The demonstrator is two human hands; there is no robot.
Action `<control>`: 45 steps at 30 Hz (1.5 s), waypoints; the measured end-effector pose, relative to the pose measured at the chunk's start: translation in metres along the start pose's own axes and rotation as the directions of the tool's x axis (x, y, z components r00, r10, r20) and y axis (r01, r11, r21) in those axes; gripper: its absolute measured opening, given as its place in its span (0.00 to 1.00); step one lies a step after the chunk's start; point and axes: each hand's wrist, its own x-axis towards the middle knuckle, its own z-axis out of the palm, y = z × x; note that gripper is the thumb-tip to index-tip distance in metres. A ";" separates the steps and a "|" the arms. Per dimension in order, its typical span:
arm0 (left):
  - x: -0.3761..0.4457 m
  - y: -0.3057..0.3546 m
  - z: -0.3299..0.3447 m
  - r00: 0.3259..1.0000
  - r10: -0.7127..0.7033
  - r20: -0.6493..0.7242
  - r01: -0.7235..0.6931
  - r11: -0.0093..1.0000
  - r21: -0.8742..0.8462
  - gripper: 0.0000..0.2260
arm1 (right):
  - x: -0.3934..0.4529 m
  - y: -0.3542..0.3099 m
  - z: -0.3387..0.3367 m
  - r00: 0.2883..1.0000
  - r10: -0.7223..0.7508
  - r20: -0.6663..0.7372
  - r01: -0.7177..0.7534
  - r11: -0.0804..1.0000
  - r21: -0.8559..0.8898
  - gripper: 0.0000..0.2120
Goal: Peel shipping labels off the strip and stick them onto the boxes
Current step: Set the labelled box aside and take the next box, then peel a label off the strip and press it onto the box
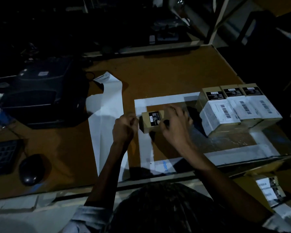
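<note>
The label strip [106, 115], a long pale band of backing paper, ran from the printer [40, 98] at far left down toward the near table edge, its long axis near-to-far, lying just left of both hands. The brown table [166, 73] carried a white taped rectangle [158, 99]; at its right end sat three labelled boxes [238, 108] side by side, touching, each with a white barcode label on its near face. One small unlabelled box [151, 121] stood at the left end of the rectangle, well apart from the three, between the two hands, showing only a black printed panel on top. The right hand [175, 125] lay over the right side of this box, fingers curled round it and thumb on its top, steadying it. The left hand [124, 126] was held closed just beside the box's left face, fingertips bunched as if pinching something small; in the dim light I could not tell whether a label edge was between them. Judgement: the left hand was nearer the strip, which lay immediately to its left, so the peel should fall to that hand while the right kept the box. The coming move turns on bringing a label rightward from strip to box. A keyboard [2, 157] and a mouse [33, 169] sat at near left.
</note>
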 end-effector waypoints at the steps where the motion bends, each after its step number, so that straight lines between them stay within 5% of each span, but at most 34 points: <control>1: 0.005 -0.002 -0.005 1.000 0.022 -0.022 -0.021 0.999 0.041 0.10 | 0.001 -0.005 0.003 0.999 -0.032 -0.010 0.032 0.998 0.062 0.28; 3: 0.015 -0.013 -0.011 0.999 0.047 0.018 -0.050 0.968 0.244 0.19 | 0.002 -0.017 0.012 0.998 -0.060 0.009 0.058 0.979 0.194 0.26; 5: 0.022 -0.026 -0.016 0.982 -0.077 0.172 -0.006 0.901 0.433 0.28 | 0.005 -0.030 0.020 0.997 -0.055 0.048 0.039 0.955 0.295 0.24; 11: 0.005 -0.046 -0.031 0.917 -0.187 0.353 0.014 0.897 0.441 0.32 | 0.027 -0.067 0.052 0.990 -0.034 0.134 -0.032 0.886 0.463 0.21; 21: -0.010 -0.050 -0.054 0.968 -0.212 0.133 0.193 0.971 0.141 0.20 | 0.107 -0.121 0.111 0.902 0.124 0.414 -0.323 0.829 0.457 0.32; 27: -0.034 -0.059 -0.059 0.956 -0.267 0.121 0.266 0.964 0.026 0.17 | 0.128 -0.131 0.147 0.886 0.339 0.317 -0.446 0.812 0.377 0.31; 30: -0.045 -0.059 -0.059 0.931 -0.337 0.142 0.352 0.931 -0.094 0.16 | 0.132 -0.137 0.156 0.824 0.517 0.230 -0.550 0.829 0.106 0.46; 33: -0.047 -0.058 -0.059 0.926 -0.347 0.151 0.368 0.919 -0.144 0.16 | 0.125 -0.146 0.155 0.830 0.538 0.148 -0.540 0.841 -0.033 0.41; 36: -0.051 -0.057 -0.059 0.954 -0.295 0.050 0.298 0.952 -0.073 0.15 | 0.160 -0.096 0.212 0.855 0.518 -0.025 -0.518 0.855 0.020 0.25; 40: -0.056 -0.058 -0.070 0.914 -0.359 -0.190 0.360 0.932 -0.033 0.21 | 0.177 -0.064 0.243 0.804 0.592 -0.048 -0.593 0.805 0.005 0.34; 43: -0.050 -0.066 -0.073 0.909 -0.404 -0.101 0.416 0.867 0.276 0.36 | 0.125 -0.116 0.162 0.854 0.493 0.168 -0.512 0.854 0.093 0.24; 45: -0.043 -0.071 -0.073 0.893 -0.449 0.037 0.405 0.836 0.370 0.39 | 0.128 -0.114 0.152 0.877 0.453 0.160 -0.479 0.851 0.217 0.19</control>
